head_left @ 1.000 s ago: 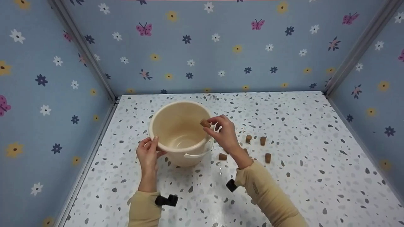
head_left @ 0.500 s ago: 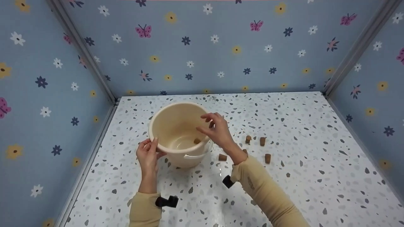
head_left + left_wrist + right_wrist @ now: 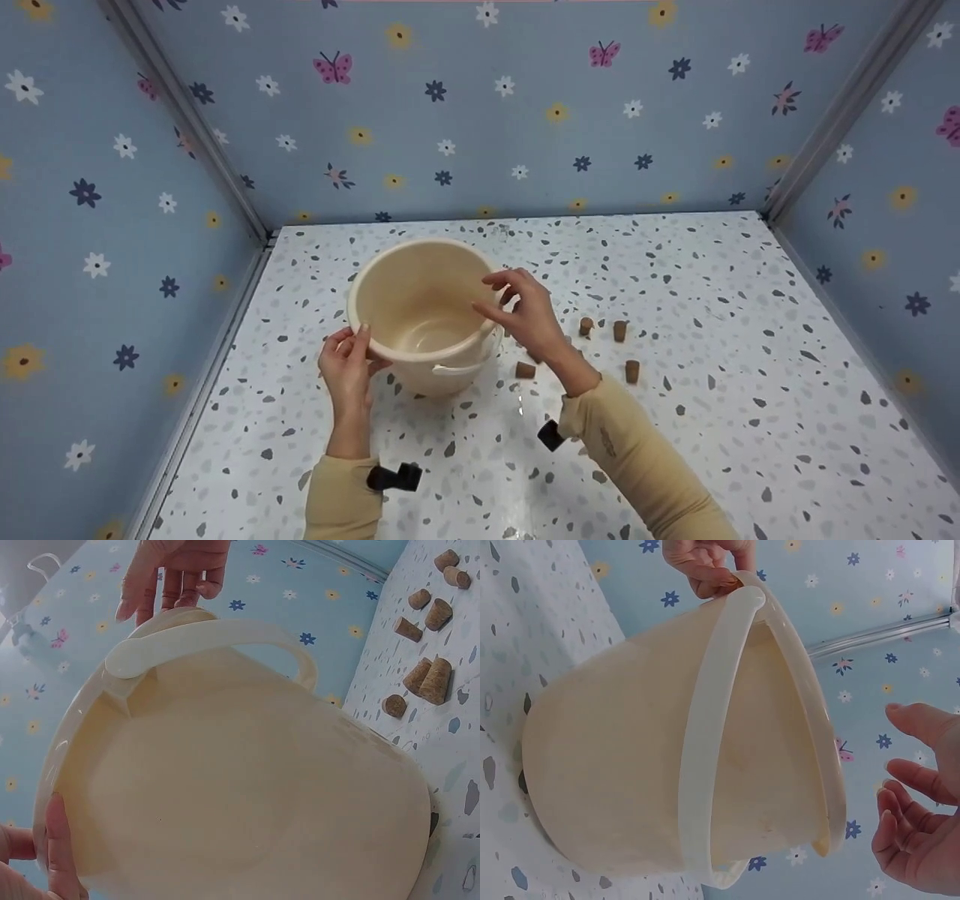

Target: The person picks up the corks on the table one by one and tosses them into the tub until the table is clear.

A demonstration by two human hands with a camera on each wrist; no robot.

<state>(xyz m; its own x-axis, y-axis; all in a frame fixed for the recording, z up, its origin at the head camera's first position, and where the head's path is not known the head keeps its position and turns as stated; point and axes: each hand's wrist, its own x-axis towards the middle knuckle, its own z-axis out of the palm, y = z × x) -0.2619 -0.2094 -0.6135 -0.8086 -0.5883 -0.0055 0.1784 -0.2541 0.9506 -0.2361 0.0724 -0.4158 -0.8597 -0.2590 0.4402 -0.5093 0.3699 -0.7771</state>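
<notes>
Nothing legible in any view: no readable text, label, brand, number or sign. Bucket [image 3: 429, 381], between the left fingers [image 3: 363, 339] and right fingers [image 3: 498, 278]: no readable print on visible wall. Right sleeve [image 3: 651, 480], well behind the right fingers: small dark mark [image 3: 607, 442], can't tell if it's lettering.

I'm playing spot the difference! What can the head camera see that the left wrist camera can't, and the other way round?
Only the head view shows the inside floor of the bucket and the tan sleeves. Only the left wrist view shows eight cork stoppers at once (the head view shows fewer) and a thin white loop I can't identify. Both show the bucket, its white handle, the left hand holding the rim, the right hand and the flowered wall.
</notes>
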